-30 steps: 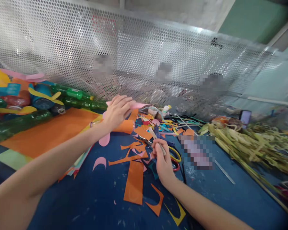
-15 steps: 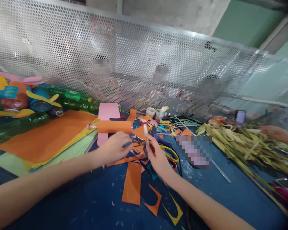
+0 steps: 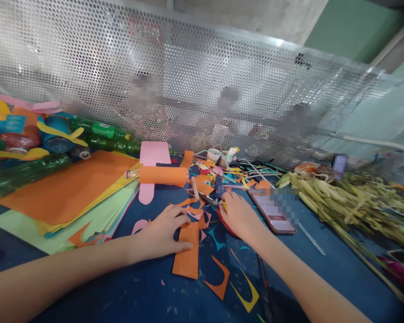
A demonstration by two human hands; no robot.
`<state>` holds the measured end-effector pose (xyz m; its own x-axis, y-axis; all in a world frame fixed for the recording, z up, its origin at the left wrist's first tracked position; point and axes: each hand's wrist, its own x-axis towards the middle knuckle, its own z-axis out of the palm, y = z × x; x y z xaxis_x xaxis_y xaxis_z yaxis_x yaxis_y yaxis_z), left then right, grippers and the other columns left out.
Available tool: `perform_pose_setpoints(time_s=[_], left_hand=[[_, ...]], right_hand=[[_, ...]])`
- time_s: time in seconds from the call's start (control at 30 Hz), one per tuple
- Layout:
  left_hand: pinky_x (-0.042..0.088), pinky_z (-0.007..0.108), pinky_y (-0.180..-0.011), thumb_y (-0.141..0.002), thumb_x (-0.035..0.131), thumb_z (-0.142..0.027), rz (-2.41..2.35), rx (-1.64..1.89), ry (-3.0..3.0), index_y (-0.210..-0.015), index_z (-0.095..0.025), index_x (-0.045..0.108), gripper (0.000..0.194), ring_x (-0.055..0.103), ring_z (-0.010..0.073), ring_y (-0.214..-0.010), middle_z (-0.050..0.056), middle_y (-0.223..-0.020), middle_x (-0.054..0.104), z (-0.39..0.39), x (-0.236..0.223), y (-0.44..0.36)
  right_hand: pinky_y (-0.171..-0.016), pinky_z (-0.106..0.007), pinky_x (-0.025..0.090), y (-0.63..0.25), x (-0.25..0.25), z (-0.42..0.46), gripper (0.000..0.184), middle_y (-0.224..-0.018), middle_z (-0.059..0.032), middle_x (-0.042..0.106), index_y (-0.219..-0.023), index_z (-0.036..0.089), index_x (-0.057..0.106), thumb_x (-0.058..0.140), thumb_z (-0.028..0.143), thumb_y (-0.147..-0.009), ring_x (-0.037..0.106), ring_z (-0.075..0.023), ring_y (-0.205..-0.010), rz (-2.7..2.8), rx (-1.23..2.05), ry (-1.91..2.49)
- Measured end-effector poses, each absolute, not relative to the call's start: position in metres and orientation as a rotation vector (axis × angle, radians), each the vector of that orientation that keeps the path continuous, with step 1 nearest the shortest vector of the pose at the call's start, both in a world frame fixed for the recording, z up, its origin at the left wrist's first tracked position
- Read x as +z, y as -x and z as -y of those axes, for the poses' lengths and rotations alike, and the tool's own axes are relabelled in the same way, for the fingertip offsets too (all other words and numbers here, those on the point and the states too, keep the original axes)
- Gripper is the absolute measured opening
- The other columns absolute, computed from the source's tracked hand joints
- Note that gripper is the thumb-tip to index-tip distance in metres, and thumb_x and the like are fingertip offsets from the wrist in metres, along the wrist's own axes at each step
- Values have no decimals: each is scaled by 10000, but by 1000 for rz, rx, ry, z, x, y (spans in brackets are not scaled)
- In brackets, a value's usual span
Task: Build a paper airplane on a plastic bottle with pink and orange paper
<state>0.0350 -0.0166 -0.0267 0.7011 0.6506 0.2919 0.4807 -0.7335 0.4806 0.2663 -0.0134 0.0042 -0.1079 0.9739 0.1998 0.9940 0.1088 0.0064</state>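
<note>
My left hand (image 3: 164,231) reaches over an orange paper strip (image 3: 186,262), thumb and fingers apart, its fingertips at or just above the strip. My right hand (image 3: 239,213) has its fingers curled over the handles of a pair of scissors (image 3: 208,199). The dark blades point left, and bits of the red and yellow handles show beside the hand. A whitish stick (image 3: 195,188) lies by the blades. Left of it, a plastic bottle wrapped in orange paper (image 3: 163,176) rests across a pink rounded paper strip (image 3: 146,194).
Coloured paper sheets (image 3: 67,186) are stacked at left, with plastic bottles (image 3: 103,130) behind. Orange cut-outs (image 3: 219,280) and a yellow one (image 3: 247,299) lie in front. A phone (image 3: 272,213) and dried husks (image 3: 343,202) are at right. Perforated clear sheeting (image 3: 188,80) hangs behind.
The whitish stick has left my right hand and lies on the table. My right hand has moved right, onto the scissors. My left hand has come down toward the orange strip.
</note>
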Motion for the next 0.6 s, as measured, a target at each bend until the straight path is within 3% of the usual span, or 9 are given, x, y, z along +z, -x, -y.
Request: perform_pose_setpoints(time_s=[0.1, 0.2, 0.37, 0.5, 0.6], left_hand=[[383, 407, -921, -699, 668, -355, -868, 627, -2555, -1108, -227, 520, 453, 439, 256, -1078, 68, -1106, 513, 15, -25, -34], [370, 419, -938, -767, 605, -323, -863, 613, -2616, -1230, -272, 431, 497, 421, 248, -1111, 62, -1158, 499, 12, -24, -33], [391, 375, -919, -895, 408, -217, -935, 645, -2652, -1192, -255, 462, 305, 469, 197, -1051, 50, -1106, 526, -4, -27, -29], [409, 356, -894, -894, 423, -234, -970, 632, -2688, -1147, -215, 498, 265, 480, 198, -1009, 56, -1062, 535, -16, -32, -26], [405, 356, -898, -892, 386, -154, -969, 651, -2749, -1107, -192, 530, 262, 477, 194, -999, 63, -1047, 541, -25, -36, -24]], right_hand=[[-670, -383, 430, -276, 6, 18, 95, -798, -195, 620, -778, 107, 586, 537, 186, -760, 604, -297, -753, 2260, -166, 2091], [-618, -366, 423, -279, 4, 18, 114, -793, -183, 624, -773, 113, 599, 548, 208, -734, 613, -282, -698, 2303, -105, 2130], [-585, -324, 406, -281, 8, 14, 143, -771, -142, 628, -776, 138, 582, 582, 243, -680, 606, -251, -681, 2315, 18, 2123], [-513, -277, 378, -294, 19, 11, 170, -706, -82, 630, -712, 179, 550, 606, 337, -685, 585, -205, -600, 2312, 154, 2087], [-447, -251, 348, -302, 24, 8, 283, -659, -42, 615, -670, 198, 538, 693, 427, -606, 549, -176, -534, 2200, 321, 2011]])
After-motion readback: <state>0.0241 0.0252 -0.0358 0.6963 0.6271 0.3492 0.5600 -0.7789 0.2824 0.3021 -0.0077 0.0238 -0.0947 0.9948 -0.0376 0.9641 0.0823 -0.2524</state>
